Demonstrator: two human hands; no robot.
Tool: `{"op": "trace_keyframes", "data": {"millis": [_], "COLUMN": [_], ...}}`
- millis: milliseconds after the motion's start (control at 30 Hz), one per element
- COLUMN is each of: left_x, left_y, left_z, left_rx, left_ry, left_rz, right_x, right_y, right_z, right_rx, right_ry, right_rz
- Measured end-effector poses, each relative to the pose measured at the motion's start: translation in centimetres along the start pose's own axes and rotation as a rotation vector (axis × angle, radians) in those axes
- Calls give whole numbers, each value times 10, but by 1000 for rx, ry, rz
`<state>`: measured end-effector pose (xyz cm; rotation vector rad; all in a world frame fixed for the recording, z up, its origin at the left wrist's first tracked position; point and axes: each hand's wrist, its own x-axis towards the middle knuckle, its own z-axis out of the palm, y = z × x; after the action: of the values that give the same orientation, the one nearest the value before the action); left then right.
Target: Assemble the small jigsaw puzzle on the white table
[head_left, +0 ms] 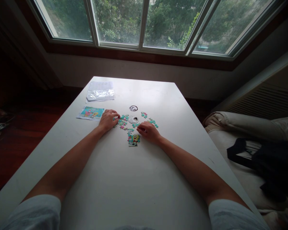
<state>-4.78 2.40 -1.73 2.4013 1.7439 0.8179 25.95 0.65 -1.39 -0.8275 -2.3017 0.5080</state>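
Observation:
My left hand rests at the left edge of a scatter of jigsaw puzzle pieces, its fingers apart and touching the nearest ones. My right hand is on the other side, fingers bent and tips drawn together; whatever they hold is too small to make out. Between and just below the hands lies a joined section of puzzle with a yellow cartoon figure. More loose teal and pink pieces lie beyond my right hand. A round metallic can top or lid sits among the pieces.
Left of the pieces is a printed cartoon picture. Behind it lies a clear plastic bag with paper. A dark round disc lies farther back on the white table. Dark cloth lies on a pale seat at right.

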Motion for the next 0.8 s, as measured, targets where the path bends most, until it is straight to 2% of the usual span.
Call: {"op": "trace_keyframes", "data": {"millis": [167,267,533,667,800], "left_x": [0,0,-1,0,0], "left_y": [4,6,15,23,36], "left_z": [0,-1,-7,-10,-8], "left_rx": [5,1,-8,-102,-258], "left_ry": [-4,18,20,6,-99], "left_rz": [-16,-12,-4,-14,15], "right_x": [0,-1,-2,-1,-1], "right_y": [2,0,-15,-14,-12], "right_z": [0,-1,-1,-2,-4], "right_rx": [-2,-3,-128,-138,-151], "right_ry": [-4,-15,-188,-205,-212], "right_rz": [-12,-65,-240,-210,-171]}}
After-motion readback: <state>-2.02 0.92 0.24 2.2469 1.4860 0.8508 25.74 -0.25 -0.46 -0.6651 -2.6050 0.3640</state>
